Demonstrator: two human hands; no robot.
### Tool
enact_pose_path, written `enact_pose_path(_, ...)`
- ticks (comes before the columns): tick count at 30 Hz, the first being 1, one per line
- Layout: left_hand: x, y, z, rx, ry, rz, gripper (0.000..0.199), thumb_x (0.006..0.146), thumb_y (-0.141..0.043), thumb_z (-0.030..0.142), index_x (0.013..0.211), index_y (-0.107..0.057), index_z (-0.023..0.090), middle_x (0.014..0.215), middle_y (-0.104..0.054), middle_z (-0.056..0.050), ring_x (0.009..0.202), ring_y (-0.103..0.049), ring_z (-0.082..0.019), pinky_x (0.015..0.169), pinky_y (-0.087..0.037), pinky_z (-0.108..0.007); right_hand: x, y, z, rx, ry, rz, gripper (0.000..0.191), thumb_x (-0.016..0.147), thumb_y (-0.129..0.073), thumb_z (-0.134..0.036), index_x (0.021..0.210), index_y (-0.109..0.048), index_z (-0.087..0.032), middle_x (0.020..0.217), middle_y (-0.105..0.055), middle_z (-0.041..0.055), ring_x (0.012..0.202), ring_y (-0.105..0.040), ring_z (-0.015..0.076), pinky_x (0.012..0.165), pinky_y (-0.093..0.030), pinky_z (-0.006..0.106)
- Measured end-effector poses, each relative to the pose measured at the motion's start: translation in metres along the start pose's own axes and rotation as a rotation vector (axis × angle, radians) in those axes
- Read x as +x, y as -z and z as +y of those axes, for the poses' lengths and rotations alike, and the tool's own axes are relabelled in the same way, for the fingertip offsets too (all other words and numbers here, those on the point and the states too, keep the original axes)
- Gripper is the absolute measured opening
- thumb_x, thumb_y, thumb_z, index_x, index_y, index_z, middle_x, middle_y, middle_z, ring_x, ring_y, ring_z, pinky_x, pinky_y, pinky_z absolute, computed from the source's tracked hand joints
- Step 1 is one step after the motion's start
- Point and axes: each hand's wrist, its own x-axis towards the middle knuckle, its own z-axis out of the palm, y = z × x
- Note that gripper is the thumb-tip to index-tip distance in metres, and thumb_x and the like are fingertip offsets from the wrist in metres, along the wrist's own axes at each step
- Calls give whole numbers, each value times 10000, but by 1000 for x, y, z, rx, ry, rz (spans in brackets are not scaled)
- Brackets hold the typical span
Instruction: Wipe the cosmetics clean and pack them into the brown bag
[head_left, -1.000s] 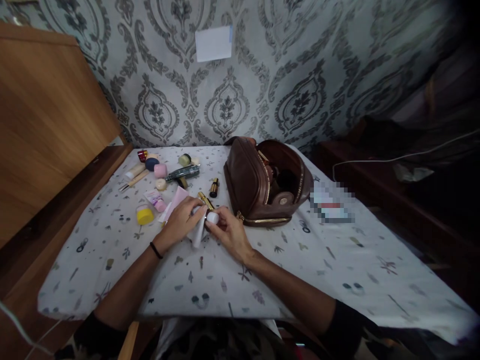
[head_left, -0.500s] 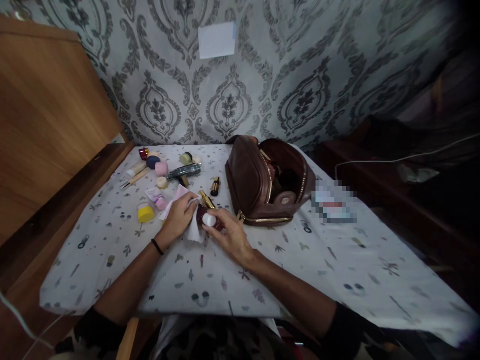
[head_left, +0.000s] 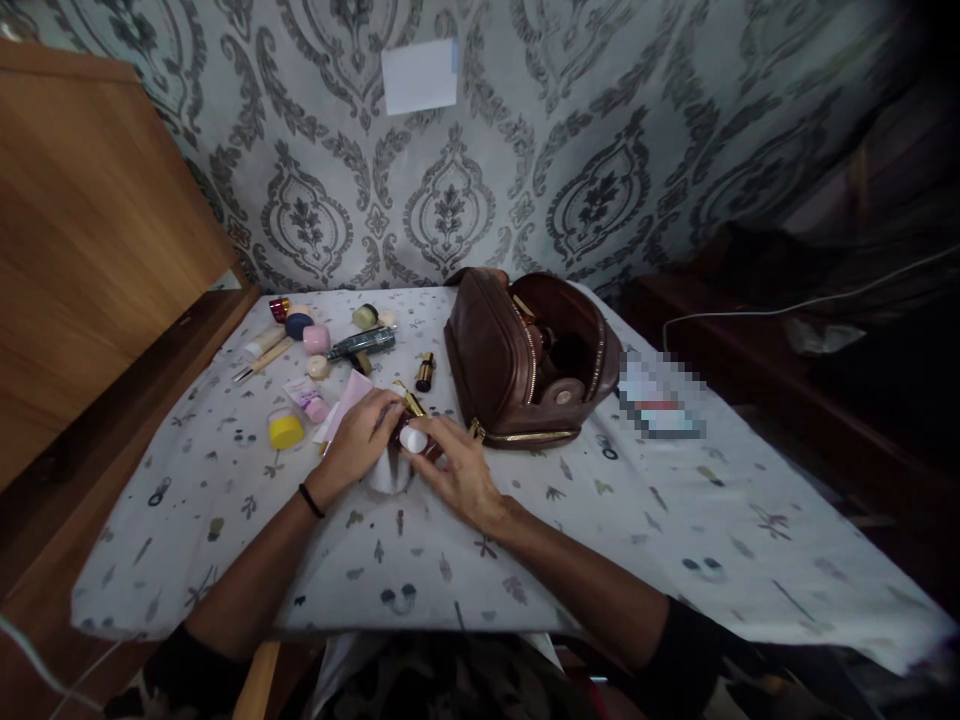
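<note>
My right hand [head_left: 461, 470] is closed around a small dark red bottle with a white cap [head_left: 413, 438], held just over the table. From the other side, my left hand [head_left: 358, 440] presses a white wipe [head_left: 390, 473] against the bottle; its fingers are bent over the cloth. A gold tube [head_left: 411, 400] lies right behind the bottle, partly covered by the hands. Beside my left hand are a pink tube [head_left: 351, 398] and a pink-capped lotion tube [head_left: 307, 402]. A black and gold lipstick [head_left: 425, 372] lies farther back.
A brown cosmetic bag [head_left: 487, 360] stands unzipped to the right, with things inside. At the left lie a yellow-lidded jar [head_left: 285, 430], a dark patterned tube [head_left: 364, 343], a pink sponge [head_left: 316, 340] and several other cosmetics. A pixelated item [head_left: 660, 395] rests right of the bag.
My left hand has moved in over the bottle with the wipe, covering more of it. My right hand keeps its hold. The whole view has shifted slightly.
</note>
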Motion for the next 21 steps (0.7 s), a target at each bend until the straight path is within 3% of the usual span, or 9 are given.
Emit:
enact_pose_path(6,-2,6,10,82,-99,-48,308,1017,-357,326,933,-627,206,964,-678,-68,943,-617,-217,864,-470,-345,0,-2,0,7,-24,5,193,932,-590,-274,1118,-591,-223,998,-656,76,826,-621,200,745,-534,331)
enact_pose_path(13,-4,11,16,0,-263,-46,275,1004,-427,317,970,-675,203,985,-706,-78,1013,-621,-227,923,-468,-362,2,-2,-2,58,-155,54,144,906,-620,-305,1006,-581,-210,896,-656,43,746,-615,181,662,-502,296)
enact_pose_path(18,-2,12,14,-28,-260,-21,292,988,-459,333,838,-669,198,863,-686,-72,920,-616,-224,849,-486,-353,4,0,-3,104,-274,52,150,902,-613,-336,984,-564,-219,829,-654,13,697,-610,165,606,-473,271)
enact_pose_path(21,-2,11,12,-26,-246,5,266,981,-474,329,899,-696,208,912,-709,-74,957,-625,-228,882,-491,-369,5,1,-2,109,-271,54,143,903,-606,-338,975,-561,-223,830,-650,12,700,-606,164,615,-474,271)
